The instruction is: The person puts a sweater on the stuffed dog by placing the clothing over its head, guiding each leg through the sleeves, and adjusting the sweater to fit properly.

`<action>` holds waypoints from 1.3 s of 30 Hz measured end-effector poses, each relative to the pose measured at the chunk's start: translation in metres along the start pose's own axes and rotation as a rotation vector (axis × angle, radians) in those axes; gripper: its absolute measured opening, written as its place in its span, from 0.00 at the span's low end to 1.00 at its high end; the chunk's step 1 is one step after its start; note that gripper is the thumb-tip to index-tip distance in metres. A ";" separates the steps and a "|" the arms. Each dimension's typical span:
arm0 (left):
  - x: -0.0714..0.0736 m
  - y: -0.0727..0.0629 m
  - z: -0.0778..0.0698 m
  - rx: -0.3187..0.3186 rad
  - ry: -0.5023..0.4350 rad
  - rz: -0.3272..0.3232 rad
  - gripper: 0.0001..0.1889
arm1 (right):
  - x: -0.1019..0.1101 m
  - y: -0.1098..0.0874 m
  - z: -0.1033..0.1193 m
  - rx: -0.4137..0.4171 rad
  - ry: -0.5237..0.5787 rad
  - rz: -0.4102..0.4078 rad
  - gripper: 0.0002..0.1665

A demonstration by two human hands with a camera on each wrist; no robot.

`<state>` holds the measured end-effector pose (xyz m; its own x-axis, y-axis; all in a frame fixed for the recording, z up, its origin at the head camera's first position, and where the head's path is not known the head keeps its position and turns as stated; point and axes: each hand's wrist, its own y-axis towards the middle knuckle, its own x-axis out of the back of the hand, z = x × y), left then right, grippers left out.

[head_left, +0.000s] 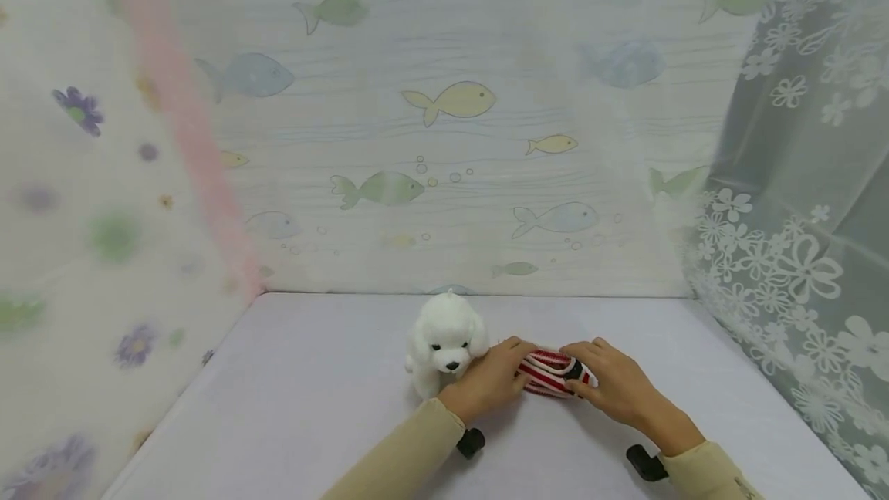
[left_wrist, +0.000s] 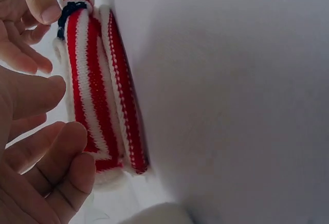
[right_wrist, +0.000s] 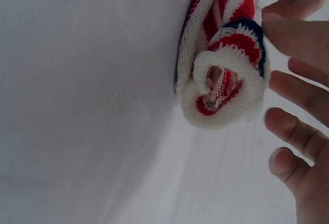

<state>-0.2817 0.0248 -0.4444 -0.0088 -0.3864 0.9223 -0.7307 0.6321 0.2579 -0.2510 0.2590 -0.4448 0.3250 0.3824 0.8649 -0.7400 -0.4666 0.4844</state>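
Note:
A small rolled knit piece [head_left: 549, 370] with red and white stripes lies on the white surface between the two hands. A dark blue band [right_wrist: 248, 28] goes round its right end, where a thick white rim curls round a hollow. My left hand [head_left: 489, 378] is at its left end, fingers loosely bent and overlapping the stripes in the left wrist view. At the banded end is my right hand [head_left: 621, 388], thumb tip right at the band and the other fingers relaxed and spread. A white plush dog [head_left: 447, 342] sits upright just beyond the left hand, which partly hides its side.
The white tabletop [head_left: 292, 400] spreads round the hands. A fish-print curtain [head_left: 444, 176] hangs along its back edge, a flower-print curtain [head_left: 69, 214] on the left, and a sheer white-flowered curtain [head_left: 799, 268] on the right.

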 end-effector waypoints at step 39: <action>-0.004 0.003 -0.010 0.051 -0.043 -0.071 0.07 | 0.004 -0.004 0.003 0.074 0.091 -0.062 0.14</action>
<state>-0.2773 0.0349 -0.4444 0.0153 -0.4582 0.8887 -0.7643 0.5678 0.3059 -0.2454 0.2602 -0.4433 0.3113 0.4814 0.8193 -0.6738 -0.4962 0.5475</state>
